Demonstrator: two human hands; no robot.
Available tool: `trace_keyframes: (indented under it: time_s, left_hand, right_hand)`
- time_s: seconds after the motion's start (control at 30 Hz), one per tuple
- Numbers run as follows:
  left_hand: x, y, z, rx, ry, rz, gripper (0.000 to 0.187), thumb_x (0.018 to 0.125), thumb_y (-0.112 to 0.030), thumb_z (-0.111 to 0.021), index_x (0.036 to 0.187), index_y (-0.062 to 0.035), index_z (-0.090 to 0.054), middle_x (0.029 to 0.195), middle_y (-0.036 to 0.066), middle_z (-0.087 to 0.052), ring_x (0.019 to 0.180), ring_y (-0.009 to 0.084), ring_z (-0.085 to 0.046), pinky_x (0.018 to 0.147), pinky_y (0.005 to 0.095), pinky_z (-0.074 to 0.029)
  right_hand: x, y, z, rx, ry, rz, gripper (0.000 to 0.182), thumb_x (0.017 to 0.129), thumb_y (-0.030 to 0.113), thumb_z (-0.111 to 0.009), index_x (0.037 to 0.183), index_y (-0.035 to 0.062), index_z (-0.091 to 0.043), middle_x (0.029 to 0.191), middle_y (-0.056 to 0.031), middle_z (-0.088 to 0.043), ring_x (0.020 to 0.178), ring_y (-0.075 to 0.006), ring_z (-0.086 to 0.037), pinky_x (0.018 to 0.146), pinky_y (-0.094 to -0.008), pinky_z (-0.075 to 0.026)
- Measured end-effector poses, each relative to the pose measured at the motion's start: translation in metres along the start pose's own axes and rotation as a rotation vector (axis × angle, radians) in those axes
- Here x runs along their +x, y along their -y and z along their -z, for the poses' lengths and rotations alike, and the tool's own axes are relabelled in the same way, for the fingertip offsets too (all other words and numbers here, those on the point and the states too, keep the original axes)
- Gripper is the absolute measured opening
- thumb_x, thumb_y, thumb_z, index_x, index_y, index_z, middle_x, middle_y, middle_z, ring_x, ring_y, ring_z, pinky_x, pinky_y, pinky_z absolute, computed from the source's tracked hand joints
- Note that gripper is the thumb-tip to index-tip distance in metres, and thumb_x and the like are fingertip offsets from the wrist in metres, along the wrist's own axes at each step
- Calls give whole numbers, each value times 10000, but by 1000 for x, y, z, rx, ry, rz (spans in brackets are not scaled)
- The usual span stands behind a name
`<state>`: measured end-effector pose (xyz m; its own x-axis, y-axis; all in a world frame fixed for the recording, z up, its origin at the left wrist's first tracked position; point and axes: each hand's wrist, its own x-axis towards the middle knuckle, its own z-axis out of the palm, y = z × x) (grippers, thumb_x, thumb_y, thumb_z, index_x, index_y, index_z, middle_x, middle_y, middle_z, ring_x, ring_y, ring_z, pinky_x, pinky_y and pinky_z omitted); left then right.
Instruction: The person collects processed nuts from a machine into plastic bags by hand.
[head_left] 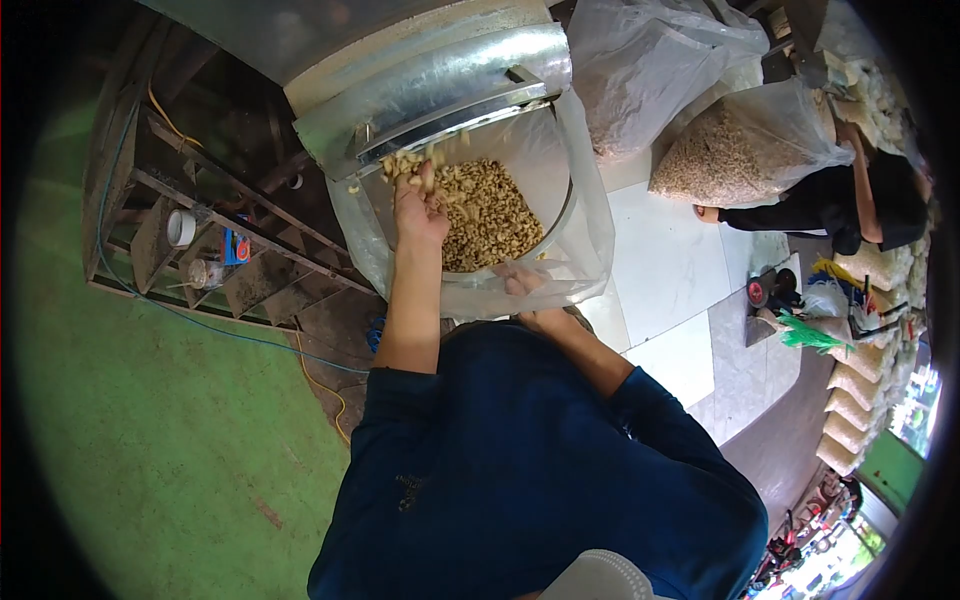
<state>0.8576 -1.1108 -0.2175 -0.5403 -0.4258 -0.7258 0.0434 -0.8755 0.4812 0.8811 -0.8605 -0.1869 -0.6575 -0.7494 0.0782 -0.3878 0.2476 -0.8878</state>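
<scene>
My left hand (420, 212) reaches palm up beneath the lip of a metal chute (450, 105), fingers apart and slightly curled. Small pale-brown pieces drop from the chute around the fingers, blurred by motion. Below lies a heap of brown snack-like pieces (487, 215) inside a large clear plastic bag (590, 235) that surrounds the outlet. My right hand (522, 280) grips the near edge of this bag, partly seen through the plastic. The exact kind of the pieces cannot be made out.
A rusty metal frame (250, 225) with tape and a small jar stands left, with cables on the green floor (190, 420). At right, another person (870, 200) handles a filled clear bag (730, 145) on white tiles (655, 260). Several stuffed bags (850, 405) are stacked beyond.
</scene>
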Motion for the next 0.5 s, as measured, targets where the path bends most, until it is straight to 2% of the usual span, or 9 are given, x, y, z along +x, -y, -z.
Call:
trace_keyframes:
  time_s: [0.07,0.1,0.17,0.3,0.37,0.5]
  left_hand:
    - [-5,1,-9,-43,33,-104,219,912,-340,-521,1029,-209,-652,1052,-87,-587,889,113,-475,819,302,-320]
    - [-8,0,-12,-44,32,-105,219,912,-340,-521,1029,-209,-652,1052,-87,-587,889,113,-475,819,302,-320]
    - [-12,0,-16,-65,-97,-76,178,902,-299,-568,995,-174,-654,1001,-45,-641,852,107,-511,810,353,-358]
    - [-17,-2,-19,-4,-73,-48,172,885,-301,-599,1017,-197,-636,1023,-65,-636,852,110,-512,817,356,-364]
    - [-10,-2,-14,-27,5,-36,183,876,-277,-613,1042,-199,-615,1038,-72,-634,867,126,-522,849,369,-382]
    - [-13,0,-14,-12,-89,-43,189,883,-235,-599,1057,-160,-599,1009,-33,-641,836,155,-547,828,372,-439]
  right_hand:
    - [0,-4,-1,-30,3,9,385,945,303,-429,1098,-11,-590,1008,-230,-628,927,-423,-602,814,-467,-471]
    - [0,-9,-2,-32,2,39,383,944,300,-433,1097,-14,-589,1012,-229,-629,929,-422,-604,819,-464,-471]
    - [0,-10,-3,-33,1,69,382,943,297,-438,1095,-18,-589,1015,-228,-630,931,-421,-605,823,-461,-471]
    - [-1,-12,-4,-17,21,22,401,945,312,-428,1085,-26,-591,1021,-233,-630,932,-419,-608,822,-454,-475]
    - [1,-6,-2,-9,27,10,400,946,312,-426,1082,-25,-593,1020,-233,-630,930,-418,-609,820,-452,-477]
    - [-1,-9,-3,-28,9,34,389,947,300,-420,1078,-21,-596,1029,-235,-625,929,-412,-610,814,-453,-477]
